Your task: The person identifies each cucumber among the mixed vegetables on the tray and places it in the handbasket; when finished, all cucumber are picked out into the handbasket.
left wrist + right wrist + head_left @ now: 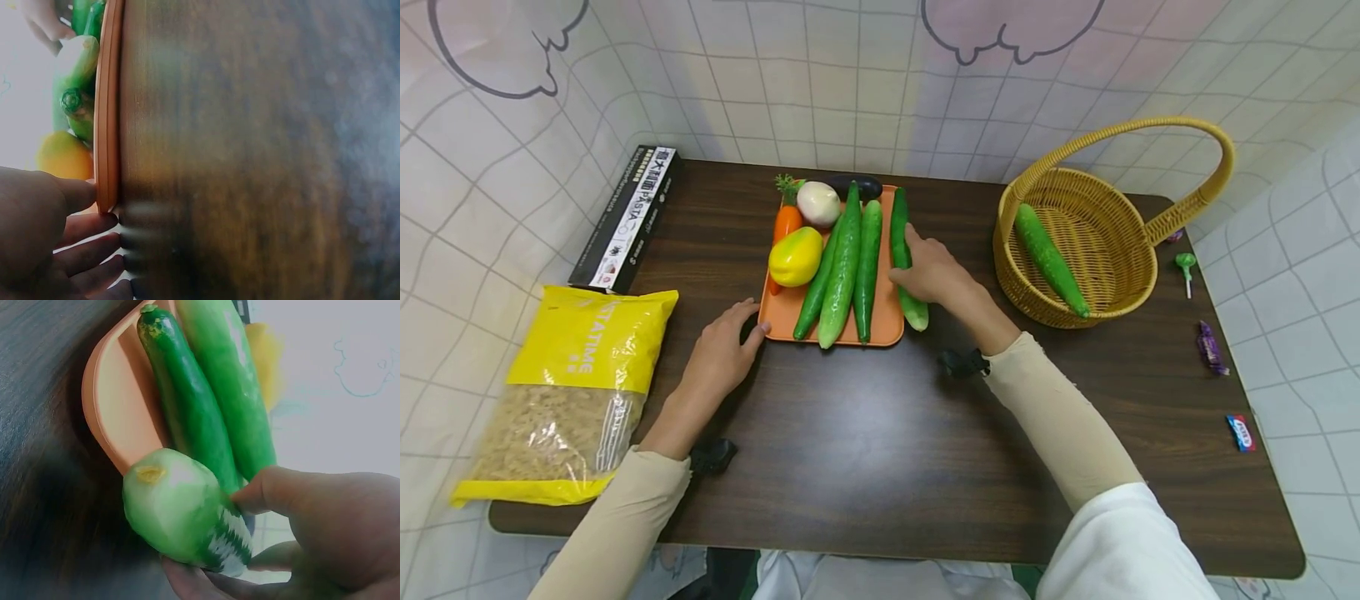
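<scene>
My right hand (pixel 934 268) pinches a cucumber (pixel 181 512) at the right edge of the orange tray (pixel 889 332), thumb on one side and fingers on the other. The cucumber's pale blunt end faces the right wrist camera and overlaps the tray rim. My left hand (pixel 721 348) touches the tray's near left corner, with the thumb at the rim and the other fingers extended beside it. Three more cucumbers (pixel 841 275) lie side by side on the tray. Left of them are a yellow pepper (pixel 795 257), a carrot (pixel 787 220), a white round vegetable (pixel 818 204) and a dark eggplant (pixel 861 185).
A wicker basket (pixel 1120 292) with a tall handle stands right, holding one cucumber (pixel 1051 258). A yellow pasta bag (pixel 568 392) and a black pasta box (pixel 625 218) lie left. Along the right edge are a green lollipop (pixel 1185 262) and wrapped sweets (pixel 1212 348).
</scene>
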Available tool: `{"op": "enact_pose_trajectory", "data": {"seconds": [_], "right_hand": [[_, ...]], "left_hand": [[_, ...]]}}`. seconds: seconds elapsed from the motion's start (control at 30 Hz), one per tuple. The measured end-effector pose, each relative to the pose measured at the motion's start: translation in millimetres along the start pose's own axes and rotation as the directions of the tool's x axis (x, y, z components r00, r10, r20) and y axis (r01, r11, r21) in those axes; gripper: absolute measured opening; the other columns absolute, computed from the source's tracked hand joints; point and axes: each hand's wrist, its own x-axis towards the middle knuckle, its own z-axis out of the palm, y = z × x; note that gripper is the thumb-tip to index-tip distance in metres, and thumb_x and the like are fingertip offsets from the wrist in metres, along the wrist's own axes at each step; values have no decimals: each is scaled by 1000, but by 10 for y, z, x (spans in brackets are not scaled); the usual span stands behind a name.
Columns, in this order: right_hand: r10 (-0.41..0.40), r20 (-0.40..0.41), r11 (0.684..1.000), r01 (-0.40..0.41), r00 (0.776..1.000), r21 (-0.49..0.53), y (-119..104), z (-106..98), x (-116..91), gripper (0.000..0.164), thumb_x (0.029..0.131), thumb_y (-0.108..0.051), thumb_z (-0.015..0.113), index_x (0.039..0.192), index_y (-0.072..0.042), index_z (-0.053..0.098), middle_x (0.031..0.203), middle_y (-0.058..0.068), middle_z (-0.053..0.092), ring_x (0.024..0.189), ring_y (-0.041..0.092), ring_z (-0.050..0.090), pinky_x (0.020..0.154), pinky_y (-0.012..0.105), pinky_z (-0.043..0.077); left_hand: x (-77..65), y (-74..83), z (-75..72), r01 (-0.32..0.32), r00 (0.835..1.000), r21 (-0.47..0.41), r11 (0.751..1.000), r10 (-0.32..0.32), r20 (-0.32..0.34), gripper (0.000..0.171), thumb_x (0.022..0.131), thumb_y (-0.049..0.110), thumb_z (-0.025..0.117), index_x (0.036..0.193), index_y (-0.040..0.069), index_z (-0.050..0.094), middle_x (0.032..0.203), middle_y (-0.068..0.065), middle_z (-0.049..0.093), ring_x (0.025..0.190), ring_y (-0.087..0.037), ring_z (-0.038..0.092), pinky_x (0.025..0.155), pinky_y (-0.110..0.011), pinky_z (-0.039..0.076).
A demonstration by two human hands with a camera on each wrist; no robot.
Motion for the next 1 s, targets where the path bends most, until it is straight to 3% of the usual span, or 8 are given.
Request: {"op": "enact_pose_trajectory", "data": {"seconds": [0.17,0.3,0.63,1.0], "right_hand": [[-60,-45,998,61,997,34,73,-86,-101,86,101,-34,57,162,-16,-1,149,21,37,120,29,47,92,43,44],[-114,-82,989,121,990,85,82,-217,-267,87,99,-31,59,162,-22,0,140,18,44,104,26,53,85,42,48],[-260,-159,951,282,952,130,105,-551,-807,87,98,-25,65,162,-32,7,140,16,45,125,29,53,90,44,53],[-325,-170,929,348,930,127,331,-874,-1488,84,100,-27,64,159,-42,7,148,11,40,129,33,50,79,43,58]], "left_hand": [[8,-13,6,0,1000,4,1000,0,-4,57,104,34,56,150,3,44,156,-19,37,143,-40,32,112,-61,28],[10,-18,11,-4,1000,2,1000,4,-7,56,104,34,56,149,2,45,155,-19,38,143,-39,32,112,-61,28],[18,-19,-2,-2,1000,6,1000,2,6,57,104,34,56,150,3,44,156,-19,37,143,-39,32,112,-60,27],[20,-5,-21,-1,1000,15,1000,1,29,57,104,35,56,150,3,44,156,-20,36,142,-41,33,112,-61,28]]}}
